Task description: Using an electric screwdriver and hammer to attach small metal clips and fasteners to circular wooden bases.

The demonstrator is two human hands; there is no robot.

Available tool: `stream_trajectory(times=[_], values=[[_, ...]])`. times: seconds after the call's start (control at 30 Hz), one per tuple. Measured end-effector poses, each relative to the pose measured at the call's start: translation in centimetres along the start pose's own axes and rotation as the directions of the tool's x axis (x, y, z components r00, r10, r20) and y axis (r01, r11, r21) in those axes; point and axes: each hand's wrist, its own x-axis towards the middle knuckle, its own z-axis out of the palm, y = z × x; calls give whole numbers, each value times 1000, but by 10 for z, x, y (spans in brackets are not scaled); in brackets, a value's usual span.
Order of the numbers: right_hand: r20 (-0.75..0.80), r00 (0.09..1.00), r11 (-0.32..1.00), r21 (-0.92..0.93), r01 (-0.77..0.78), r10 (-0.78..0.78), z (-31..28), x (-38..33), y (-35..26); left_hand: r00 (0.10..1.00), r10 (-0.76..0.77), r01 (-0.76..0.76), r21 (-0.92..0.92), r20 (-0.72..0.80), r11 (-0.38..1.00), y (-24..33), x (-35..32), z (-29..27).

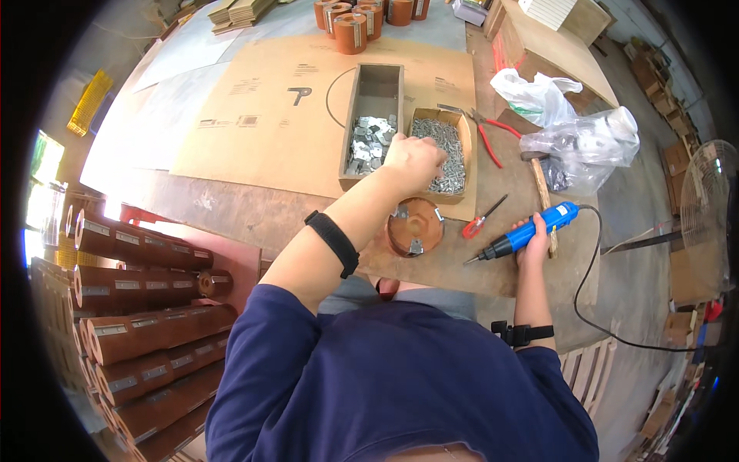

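My left hand [416,163] reaches over a shallow box of small metal screws [443,138], its fingers curled together at the screws; what they hold is hidden. My right hand [533,248] is wrapped round a blue electric screwdriver [556,216], its dark tip pointing left. Between my hands, near the table's front edge, stands a brown round core [414,223] with a metal clip [416,246] on its near side. Left of the screws, a long grey bin [379,85] holds loose metal clips [371,142] at its near end.
A red-handled screwdriver [475,226], red-handled pliers [488,146] and a wooden-handled tool [540,179] lie on the table. Plastic bags [585,146] sit at right. Brown cores [350,35] stand at the back; long brown rolls [138,285] are stacked at left. A black cord [589,273] trails right.
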Motion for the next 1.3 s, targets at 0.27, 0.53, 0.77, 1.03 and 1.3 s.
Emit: stream_trajectory(times=[0.27, 0.53, 0.77, 1.03, 1.3], values=[[11, 998, 994, 98, -55, 54, -6, 7, 0, 966, -51, 18, -132, -252, 991, -3, -13, 3], [264, 955, 944, 326, 45, -136, 51, -37, -90, 977, -174, -62, -940, -127, 337, 21, -68, -27], [605, 642, 849, 507, 146, -472, 112, -120, -153, 986, -155, -90, -974, -58, -210, 33, -112, -24], [701, 440, 801, 594, 76, -561, 131, -155, -134, 986, -167, -73, -879, 8, -472, 36, -139, -7], [712, 418, 804, 590, 82, -565, 129, -158, -129, 991, -133, -65, -849, 6, -525, 40, -145, 0]])
